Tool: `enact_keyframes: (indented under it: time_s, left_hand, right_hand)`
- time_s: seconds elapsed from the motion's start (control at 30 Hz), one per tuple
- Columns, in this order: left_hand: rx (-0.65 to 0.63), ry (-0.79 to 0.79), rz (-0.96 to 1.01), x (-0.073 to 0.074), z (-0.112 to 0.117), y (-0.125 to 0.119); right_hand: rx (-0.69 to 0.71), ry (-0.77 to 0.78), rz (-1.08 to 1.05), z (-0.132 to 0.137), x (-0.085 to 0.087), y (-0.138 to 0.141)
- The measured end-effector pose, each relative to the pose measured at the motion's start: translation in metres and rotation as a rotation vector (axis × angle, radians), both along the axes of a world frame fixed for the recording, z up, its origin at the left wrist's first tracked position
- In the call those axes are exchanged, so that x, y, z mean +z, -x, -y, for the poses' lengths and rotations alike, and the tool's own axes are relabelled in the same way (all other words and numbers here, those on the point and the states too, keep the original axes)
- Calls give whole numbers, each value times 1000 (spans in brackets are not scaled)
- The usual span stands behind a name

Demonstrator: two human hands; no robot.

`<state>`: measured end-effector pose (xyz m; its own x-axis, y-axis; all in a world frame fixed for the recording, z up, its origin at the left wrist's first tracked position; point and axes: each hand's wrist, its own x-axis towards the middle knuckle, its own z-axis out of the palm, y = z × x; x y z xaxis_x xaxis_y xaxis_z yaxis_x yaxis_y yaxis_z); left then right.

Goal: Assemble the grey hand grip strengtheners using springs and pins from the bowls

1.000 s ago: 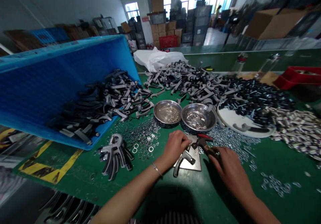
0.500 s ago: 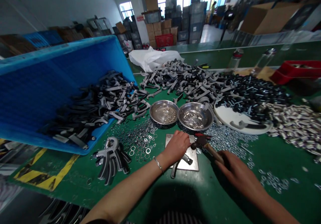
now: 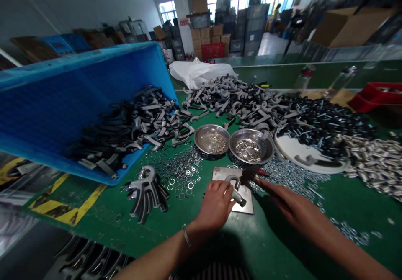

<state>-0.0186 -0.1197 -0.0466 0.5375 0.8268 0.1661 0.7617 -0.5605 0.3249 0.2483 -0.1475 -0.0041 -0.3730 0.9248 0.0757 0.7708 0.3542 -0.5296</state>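
Grey hook-topped hand-grip piece [image 3: 238,196] with a coiled metal spring: we record it on the square silver metal plate [image 3: 221,173], in front of the two round steel bowls. Its hooked top faces away from us, toward the bowls; the long axis of its exposed arm slants from upper left to lower right, the dark end pointing toward our right and nearer us. We note our left hand [image 3: 216,202] closed over the piece's left portion, fingers curled with little gap between them, hiding whatever lies beneath. Our right hand [image 3: 282,198] grips the handle of a dark-headed hammer [image 3: 248,177], fingers drawn narrow around it; the exact finger positions are blurred. We find the hammer head beside the spring, above the plate's right edge; whether they touch, we cannot tell. Behind the head we log a red-tipped tool [image 3: 262,171]. To our left, a cluster of grey-and-black spring hand grips [image 3: 146,190] sits on the green tabletop [image 3: 188,238].
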Motion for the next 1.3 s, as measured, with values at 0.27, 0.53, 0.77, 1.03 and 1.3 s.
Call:
enact_keyframes:
  time_s: [0.27,0.53,0.77,1.03,1.3]
  left_hand:
    - [291,111,113,-19,2,-8]
    - [241,461,379,15,-15,5]
    - [269,212,295,28,-33,31]
    - [235,170,128,2,2,-2]
    - [247,185,211,-7,-20,14]
  right_hand:
    - [71,1,44,6,14,23]
    - [-364,350,-202,26,-14,-18]
    - [-209,-163,279,-26,-43,-29]
    - [-95,-174,619,-69,-38,-3]
    - [-324,152,-448,-49,0,32]
